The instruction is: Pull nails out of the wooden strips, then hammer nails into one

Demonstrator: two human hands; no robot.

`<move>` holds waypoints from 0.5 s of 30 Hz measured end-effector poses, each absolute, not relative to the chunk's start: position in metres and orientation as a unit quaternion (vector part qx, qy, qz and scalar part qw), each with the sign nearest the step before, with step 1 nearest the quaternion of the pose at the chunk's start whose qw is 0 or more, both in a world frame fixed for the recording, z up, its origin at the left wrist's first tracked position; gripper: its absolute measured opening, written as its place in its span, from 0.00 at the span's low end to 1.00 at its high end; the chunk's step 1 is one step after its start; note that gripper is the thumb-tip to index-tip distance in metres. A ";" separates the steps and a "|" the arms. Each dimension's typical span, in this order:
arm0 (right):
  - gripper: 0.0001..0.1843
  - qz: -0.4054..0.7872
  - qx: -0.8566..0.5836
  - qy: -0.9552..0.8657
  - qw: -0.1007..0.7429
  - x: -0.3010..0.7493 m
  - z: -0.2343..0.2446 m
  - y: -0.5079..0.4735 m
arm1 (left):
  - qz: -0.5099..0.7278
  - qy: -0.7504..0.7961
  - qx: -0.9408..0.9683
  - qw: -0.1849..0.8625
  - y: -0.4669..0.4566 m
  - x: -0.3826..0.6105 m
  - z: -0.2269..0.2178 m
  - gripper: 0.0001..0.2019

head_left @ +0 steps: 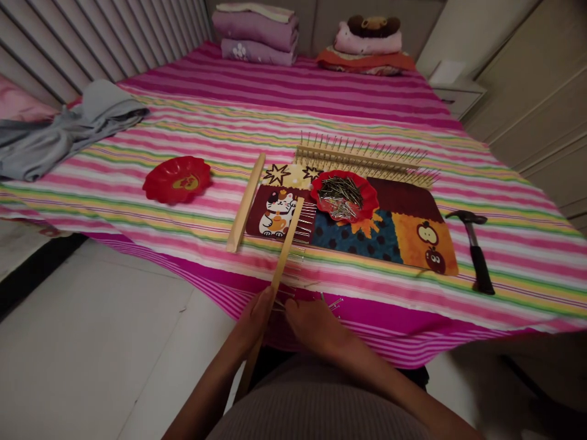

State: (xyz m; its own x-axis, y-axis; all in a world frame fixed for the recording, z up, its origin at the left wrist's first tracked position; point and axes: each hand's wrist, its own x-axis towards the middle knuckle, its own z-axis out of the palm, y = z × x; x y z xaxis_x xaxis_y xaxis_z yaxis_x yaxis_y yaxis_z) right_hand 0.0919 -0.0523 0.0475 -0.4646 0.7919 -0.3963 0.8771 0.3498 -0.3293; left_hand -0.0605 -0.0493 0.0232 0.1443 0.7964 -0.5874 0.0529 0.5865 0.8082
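My left hand (255, 321) is closed round a long wooden strip (287, 244) studded with nails, which slants from my lap up onto a patterned mat (398, 235). My right hand (316, 324) is closed beside it at the bed's front edge, fingers pinching a few nails (334, 302) near the strip's lower part. A red dish (367, 205) full of loose nails sits on the mat. Behind the dish lie two more nail-studded wooden strips (362, 160). A plain wooden strip (246, 203) lies to the left of the mat.
A hammer (476, 250) lies at the right on the striped bedcover (275, 110). Left of the mat sits another red dish (177, 178). Grey clothing (64, 131) is piled at the far left, folded bedding (257, 33) and cushions at the back. White floor below left.
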 end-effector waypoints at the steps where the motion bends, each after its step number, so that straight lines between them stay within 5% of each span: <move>1: 0.17 -0.250 0.506 0.820 0.090 0.093 0.051 -0.053 | 0.269 0.592 0.353 0.673 -0.051 -0.060 0.024 0.26; 15: 0.14 -0.235 0.497 0.825 0.128 0.100 0.060 -0.067 | 0.238 0.573 0.322 0.715 -0.067 -0.053 0.026 0.27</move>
State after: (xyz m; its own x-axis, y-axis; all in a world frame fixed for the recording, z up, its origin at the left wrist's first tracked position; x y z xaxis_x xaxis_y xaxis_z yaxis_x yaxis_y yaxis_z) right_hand 0.1002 -0.0669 0.0604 -0.4731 0.7610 -0.4440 0.8807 0.3954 -0.2607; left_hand -0.0532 -0.0673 0.0259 0.2291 0.7100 -0.6659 0.0292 0.6787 0.7338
